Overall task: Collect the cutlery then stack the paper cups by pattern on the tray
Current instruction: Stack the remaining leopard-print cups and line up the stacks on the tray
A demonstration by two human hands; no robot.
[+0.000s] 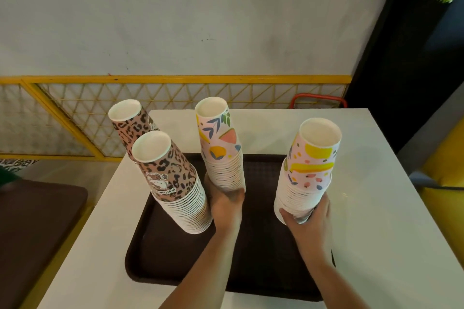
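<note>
The desk (364,221) is white and carries one dark brown tray (160,253), which serves as the reference for all positions below.

Progress, as judged: stacking is well advanced. Four inverted stacks of paper cups are present, two per pattern, so the patterns appear sorted; merging like stacks may remain. No cutlery is visible on the tray or the desk, and whether it has been collected cannot be told.

Tray contents, largest first. The near leopard stack (175,183) stands on the tray's left part, tall and tilted. The far leopard stack (130,125) stands behind it at the tray's far left corner; its base is hidden. The central fruit-print stack (221,148) rises over the tray's far middle. The right fruit-print stack (308,170) is at the tray's right edge; whether it rests on the tray cannot be told.

Hands: the left hand (226,203) grips the base of the central fruit-print stack, fingers curled round it. The right hand (311,216) grips the base of the right fruit-print stack, thumb and fingers wrapped round the lowest cups.
</note>
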